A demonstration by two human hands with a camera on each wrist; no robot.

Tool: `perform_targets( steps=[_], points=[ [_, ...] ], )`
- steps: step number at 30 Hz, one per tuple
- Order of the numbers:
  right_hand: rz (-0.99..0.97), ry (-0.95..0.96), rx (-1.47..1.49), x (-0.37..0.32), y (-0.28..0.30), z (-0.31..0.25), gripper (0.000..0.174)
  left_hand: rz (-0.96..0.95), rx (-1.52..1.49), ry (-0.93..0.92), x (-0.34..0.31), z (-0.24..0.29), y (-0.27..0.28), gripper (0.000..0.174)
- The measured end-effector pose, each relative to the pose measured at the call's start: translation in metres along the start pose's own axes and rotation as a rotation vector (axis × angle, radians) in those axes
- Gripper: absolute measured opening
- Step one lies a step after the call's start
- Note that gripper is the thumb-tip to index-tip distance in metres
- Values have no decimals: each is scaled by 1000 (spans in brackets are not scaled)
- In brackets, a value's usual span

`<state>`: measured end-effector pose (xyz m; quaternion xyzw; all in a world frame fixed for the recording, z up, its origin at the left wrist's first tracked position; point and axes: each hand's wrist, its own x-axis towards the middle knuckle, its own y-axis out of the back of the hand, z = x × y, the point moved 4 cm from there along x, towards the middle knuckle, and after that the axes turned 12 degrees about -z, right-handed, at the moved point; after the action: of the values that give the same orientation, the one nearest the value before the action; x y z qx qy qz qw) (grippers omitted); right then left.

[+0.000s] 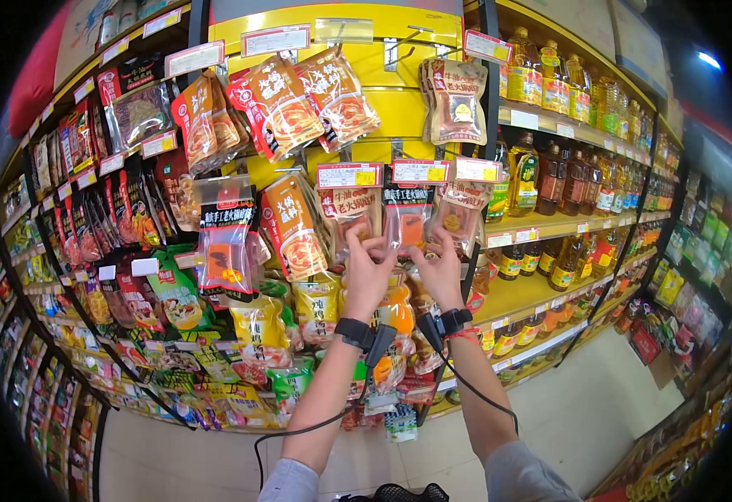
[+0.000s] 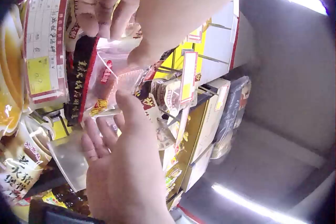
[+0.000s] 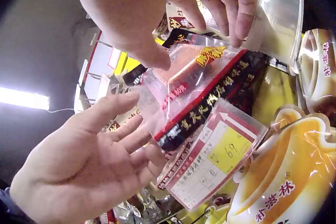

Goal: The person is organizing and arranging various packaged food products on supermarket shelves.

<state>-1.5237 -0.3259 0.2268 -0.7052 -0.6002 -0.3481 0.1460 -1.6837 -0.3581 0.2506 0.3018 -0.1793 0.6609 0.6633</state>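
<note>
Clear packet [image 1: 410, 221] between pinching fingers of left hand [image 1: 367, 273] and right hand [image 1: 440, 273], yellow lettering [image 3: 211, 55] distinct in wrist views only

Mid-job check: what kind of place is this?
Most likely a supermarket or grocery aisle: food packets hang in rows, bottles of what looks like cooking oil stand on shelves alongside, and price tags mark the goods.

Can see oil bottles [image 1: 523, 180] lining yellow shelves [image 1: 512, 303] at right, pale floor tiles [image 1: 583, 402] below, a lit lamp [image 1: 708, 60] above.
</note>
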Motion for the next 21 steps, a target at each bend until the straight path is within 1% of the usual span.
perform_targets(
  steps=[2,3,4,5,6,7,8,9,10,14,16,17,19,20,21],
  points=[
    [10,29,-42,-1,-3,6,64,41,87,19,-1,11,0,46],
    [12,74,-39,-3,-5,7,63,48,89,15,1,6,0,46],
    [14,119,-36,-2,-6,9,61,24,152,-16,3,-1,-2,42],
    [11,127,-34,-3,-3,-2,61,0,215,-47,5,-4,-3,38],
    [-49,51,-38,-9,1,-16,57,-21,231,-26,4,-2,-4,31],
    [-108,-25,-42,-13,2,-23,52,-23,230,-26,3,0,-4,31],
    [-106,-26,-43,-14,1,-23,52,9,181,-45,2,2,-3,30],
    [-100,5,-54,-16,-2,-24,49,41,132,-65,1,3,-1,28],
    [-94,36,-66,-16,-2,-24,46,37,184,-80,4,-5,0,30],
    [-46,84,-89,-20,7,-19,45,60,211,-113,5,-17,-2,31],
    [23,173,-140,-19,14,-20,51,-9,56,-20,5,-18,0,32],
    [21,172,-138,-19,15,-21,51,-8,58,-18,4,-19,2,32],
    [-2,159,12,-20,17,-21,54,-50,-104,52,2,-24,3,31],
    [22,127,132,-23,18,-29,61,-48,-103,54,0,-19,4,31],
    [21,126,134,-23,21,-31,61,-85,-140,63,-3,-14,4,32]
  ],
)
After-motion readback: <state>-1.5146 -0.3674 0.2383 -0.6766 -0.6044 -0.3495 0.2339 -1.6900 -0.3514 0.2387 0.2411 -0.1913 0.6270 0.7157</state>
